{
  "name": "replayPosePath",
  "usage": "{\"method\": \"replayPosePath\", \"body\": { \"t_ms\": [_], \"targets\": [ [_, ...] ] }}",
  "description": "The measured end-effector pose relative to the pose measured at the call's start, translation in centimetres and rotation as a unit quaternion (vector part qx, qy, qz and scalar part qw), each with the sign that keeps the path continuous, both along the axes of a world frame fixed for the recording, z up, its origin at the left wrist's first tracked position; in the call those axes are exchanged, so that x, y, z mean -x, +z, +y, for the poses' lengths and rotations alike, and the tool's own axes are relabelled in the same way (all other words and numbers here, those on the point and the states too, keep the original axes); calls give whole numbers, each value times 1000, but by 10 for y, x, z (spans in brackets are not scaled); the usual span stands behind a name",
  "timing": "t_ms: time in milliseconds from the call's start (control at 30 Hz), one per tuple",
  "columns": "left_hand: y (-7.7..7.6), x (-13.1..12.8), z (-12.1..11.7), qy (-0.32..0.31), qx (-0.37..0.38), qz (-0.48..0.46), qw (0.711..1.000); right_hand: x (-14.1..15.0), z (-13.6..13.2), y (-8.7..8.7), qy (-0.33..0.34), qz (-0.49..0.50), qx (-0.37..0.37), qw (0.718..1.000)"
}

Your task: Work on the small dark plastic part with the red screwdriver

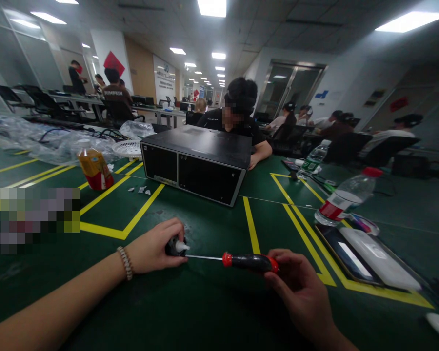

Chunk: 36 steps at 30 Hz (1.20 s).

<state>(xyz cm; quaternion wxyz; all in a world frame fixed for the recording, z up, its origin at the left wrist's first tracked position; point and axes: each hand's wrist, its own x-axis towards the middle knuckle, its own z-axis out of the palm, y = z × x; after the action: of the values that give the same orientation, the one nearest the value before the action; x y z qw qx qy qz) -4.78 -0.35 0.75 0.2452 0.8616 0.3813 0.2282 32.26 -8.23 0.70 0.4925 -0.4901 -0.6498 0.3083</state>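
Observation:
My left hand [161,246], with a beaded bracelet at the wrist, is closed around a small black part with a white nozzle-like piece [181,245]. Its exact kind does not show. My right hand [302,290] grips the end of a red and black screwdriver [250,262] between thumb and fingers. The screwdriver lies level, its thin metal shaft pointing left. Its tip reaches the black part by my left fingers; whether it sits in a screw is hidden. Both hands are just above the green table [212,312].
A black metal case [201,146] stands mid-table, a co-worker leaning behind it. Left are an orange drink bottle [95,168], a white basket [126,148] and plastic wrap [62,141]. Right are a red-capped bottle [347,197], a green-labelled bottle [314,158], a phone [351,253] and a white slab [380,258].

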Motion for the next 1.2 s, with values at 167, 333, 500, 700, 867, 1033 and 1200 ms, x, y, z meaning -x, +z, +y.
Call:
{"method": "replayPosePath", "body": {
  "t_ms": [167,333,500,700,867,1033,1200],
  "targets": [
    [1,-1,-1,0,-2,-4,1000,-5,-2,-5,-47,-51,17,997],
    [2,-1,-1,0,-1,4,1000,-3,-3,-5,-15,-37,82,996],
    [1,-1,-1,2,5,4,1000,-1,-3,-3,-11,-54,30,998],
    [-1,-1,0,-2,2,-5,1000,-2,-2,-4,-8,-66,-2,998],
    [1,-3,-2,1,-2,-7,1000,0,-1,-6,8,-44,-15,999],
    [4,-3,-4,1,1,-7,1000,1,1,-8,12,-16,-18,1000],
    [4,-3,-4,1,1,-11,1000,3,-1,-4,11,-18,-70,997]
  ]
}}
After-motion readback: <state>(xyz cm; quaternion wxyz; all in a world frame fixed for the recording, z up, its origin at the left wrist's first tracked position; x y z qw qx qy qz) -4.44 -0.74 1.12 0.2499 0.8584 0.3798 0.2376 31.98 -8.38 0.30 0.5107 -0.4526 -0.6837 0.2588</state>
